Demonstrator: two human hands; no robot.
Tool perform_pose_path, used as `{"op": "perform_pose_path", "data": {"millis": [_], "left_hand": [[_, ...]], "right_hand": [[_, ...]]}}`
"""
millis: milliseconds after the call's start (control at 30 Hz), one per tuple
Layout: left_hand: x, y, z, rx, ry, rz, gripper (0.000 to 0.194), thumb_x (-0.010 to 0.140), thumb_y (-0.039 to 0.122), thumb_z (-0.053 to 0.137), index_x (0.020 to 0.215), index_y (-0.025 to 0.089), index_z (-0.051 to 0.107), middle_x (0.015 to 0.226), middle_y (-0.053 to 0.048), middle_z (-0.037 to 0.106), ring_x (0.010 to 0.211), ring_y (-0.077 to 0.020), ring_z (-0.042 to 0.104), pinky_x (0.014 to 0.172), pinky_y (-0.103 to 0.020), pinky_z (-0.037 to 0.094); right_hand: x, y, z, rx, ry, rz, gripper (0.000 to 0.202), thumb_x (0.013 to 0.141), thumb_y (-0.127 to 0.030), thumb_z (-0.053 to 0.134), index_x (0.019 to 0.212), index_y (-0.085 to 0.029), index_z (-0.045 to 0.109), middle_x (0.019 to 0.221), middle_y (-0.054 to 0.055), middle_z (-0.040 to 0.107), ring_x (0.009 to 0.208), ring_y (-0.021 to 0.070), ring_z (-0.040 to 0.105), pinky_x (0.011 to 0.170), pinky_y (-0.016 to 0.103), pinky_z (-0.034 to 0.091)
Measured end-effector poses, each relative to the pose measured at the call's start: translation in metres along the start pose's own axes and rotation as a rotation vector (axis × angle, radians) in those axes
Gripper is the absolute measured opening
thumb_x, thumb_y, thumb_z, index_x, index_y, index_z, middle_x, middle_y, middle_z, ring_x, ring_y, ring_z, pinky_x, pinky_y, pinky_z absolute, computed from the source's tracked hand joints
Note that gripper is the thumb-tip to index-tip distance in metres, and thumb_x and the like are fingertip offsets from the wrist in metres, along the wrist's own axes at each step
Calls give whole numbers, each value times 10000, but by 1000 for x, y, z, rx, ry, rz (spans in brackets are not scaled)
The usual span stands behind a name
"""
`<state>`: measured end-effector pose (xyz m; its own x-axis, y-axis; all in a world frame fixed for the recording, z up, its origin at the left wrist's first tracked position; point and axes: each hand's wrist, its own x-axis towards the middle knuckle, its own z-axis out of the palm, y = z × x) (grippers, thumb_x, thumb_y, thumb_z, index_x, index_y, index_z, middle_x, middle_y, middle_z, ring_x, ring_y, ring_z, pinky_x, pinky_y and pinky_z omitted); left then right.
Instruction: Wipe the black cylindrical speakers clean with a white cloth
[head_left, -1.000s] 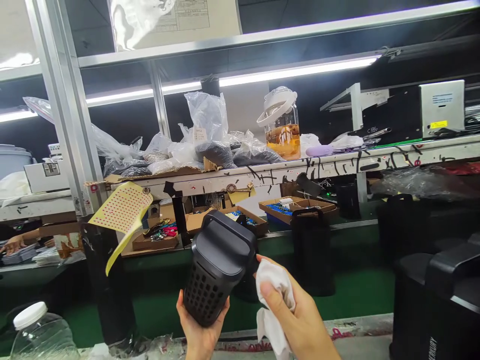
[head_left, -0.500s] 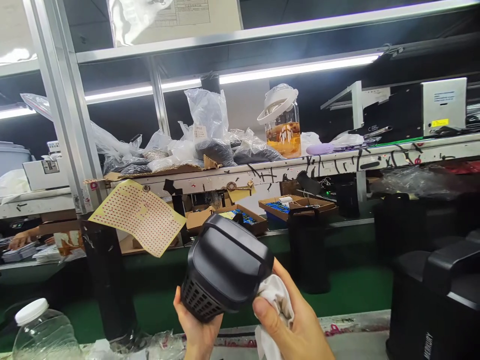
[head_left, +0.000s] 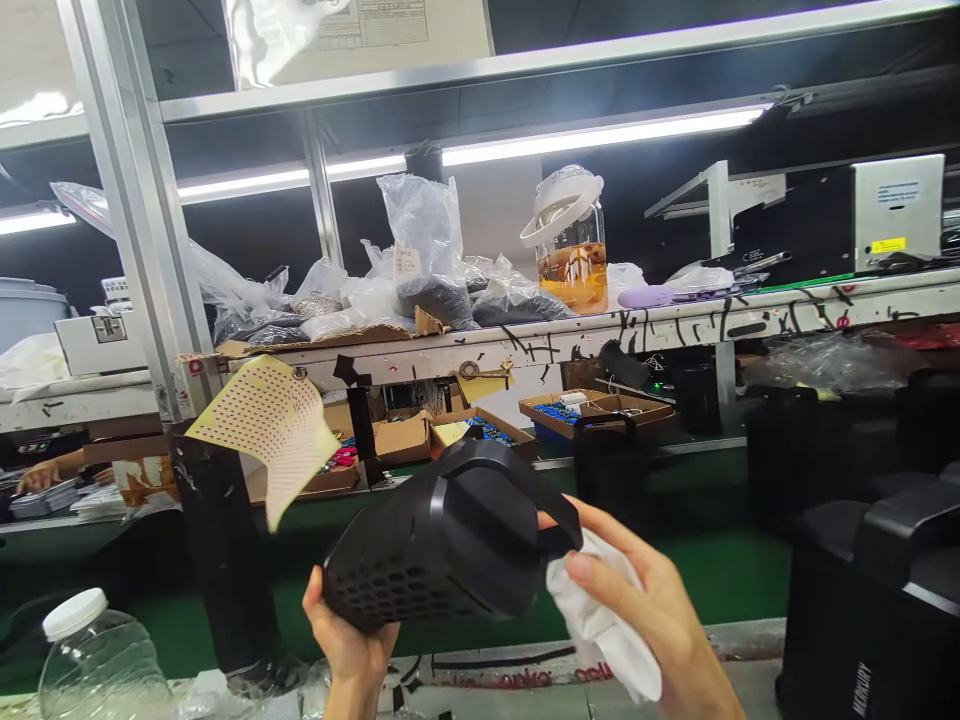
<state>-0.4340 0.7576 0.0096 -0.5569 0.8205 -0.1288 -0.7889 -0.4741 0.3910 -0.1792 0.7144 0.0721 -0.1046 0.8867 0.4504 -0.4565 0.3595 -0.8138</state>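
A black plastic housing (head_left: 480, 530) with a perforated grille and a strap-like handle hangs in the air in front of me, tilted with its handle end to the right. My left hand (head_left: 352, 640) is closed around its lower left end, thumb up along the side. My right hand (head_left: 652, 600) is closed on a crumpled white cloth (head_left: 600, 620) at the handle end. A fingertip of that hand shows in the gap under the handle, and the cloth is right beside the handle's end.
A yellow sticker sheet (head_left: 262, 420) hangs from the shelf edge (head_left: 480, 345). Bags of dark parts (head_left: 435, 295) and a jar of amber liquid (head_left: 574, 260) stand above. A clear bottle (head_left: 97, 660) is at lower left, a black MERKURY unit (head_left: 870, 600) at right. A person's hand (head_left: 37, 475) shows far left.
The housing has turned so its perforated side shows more and its handle points right. My left hand moved left, my right hand right with the cloth. The sticker sheet has curled.
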Motion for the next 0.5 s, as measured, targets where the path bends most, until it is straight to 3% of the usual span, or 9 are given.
{"op": "perform_pose_path", "data": {"millis": [33, 100, 167, 200, 267, 333, 433, 500], "left_hand": [[1, 5, 0, 10, 8, 16, 383, 869, 515, 431, 927, 275, 723, 710, 4, 730, 595, -202, 677, 519, -324, 563], [2, 13, -2, 36, 24, 40, 372, 871, 492, 428, 908, 265, 721, 682, 12, 724, 551, -199, 667, 461, -314, 549], [3, 20, -3, 58, 38, 59, 365, 868, 474, 430, 876, 249, 717, 664, 15, 721, 524, -194, 660, 427, -303, 537], [3, 22, -3, 66, 45, 66, 363, 867, 466, 428, 852, 242, 714, 652, 17, 717, 509, -189, 654, 417, -294, 531], [3, 24, -4, 79, 56, 70, 351, 863, 439, 428, 796, 228, 700, 622, 21, 707, 485, -181, 643, 404, -276, 518], [4, 23, -5, 94, 58, 54, 339, 853, 407, 430, 753, 208, 686, 587, 14, 694, 462, -177, 630, 388, -255, 495], [8, 21, -11, 110, 52, 15, 321, 823, 395, 442, 741, 192, 676, 583, -4, 694, 466, -181, 630, 415, -254, 502], [14, 21, -17, 115, 45, -11, 324, 798, 417, 456, 762, 186, 680, 600, -17, 702, 490, -189, 639, 493, -282, 543]], "right_hand": [[3, -3, -6, 51, 104, 11, 582, 623, -474, 830, 1085, -147, 692, 808, 77, 671, 593, 147, 575, 540, 226, 513], [11, -5, -18, 167, 383, -44, 608, 513, -476, 869, 993, -139, 711, 833, 79, 665, 623, 151, 576, 475, 190, 474], [20, 0, -25, 194, 635, -157, 608, 521, -486, 862, 1017, -174, 700, 961, 63, 657, 730, 152, 589, 528, 170, 489], [24, 4, -27, 148, 700, -219, 600, 572, -504, 841, 1063, -200, 681, 984, 44, 646, 732, 133, 573, 533, 156, 480], [28, 13, -26, -10, 642, -288, 541, 700, -567, 753, 1095, -212, 651, 891, 22, 621, 630, 106, 504, 473, 153, 432], [23, 19, -17, -158, 439, -282, 510, 791, -625, 643, 1035, -177, 642, 709, 1, 537, 529, 101, 398, 415, 178, 359], [4, 18, 1, -261, 235, -211, 516, 846, -660, 543, 930, -158, 626, 551, -45, 366, 472, 93, 287, 410, 200, 275], [-9, 18, 6, -297, 136, -172, 570, 823, -714, 517, 859, -157, 636, 542, -32, 372, 482, 97, 295, 430, 211, 281]]}}
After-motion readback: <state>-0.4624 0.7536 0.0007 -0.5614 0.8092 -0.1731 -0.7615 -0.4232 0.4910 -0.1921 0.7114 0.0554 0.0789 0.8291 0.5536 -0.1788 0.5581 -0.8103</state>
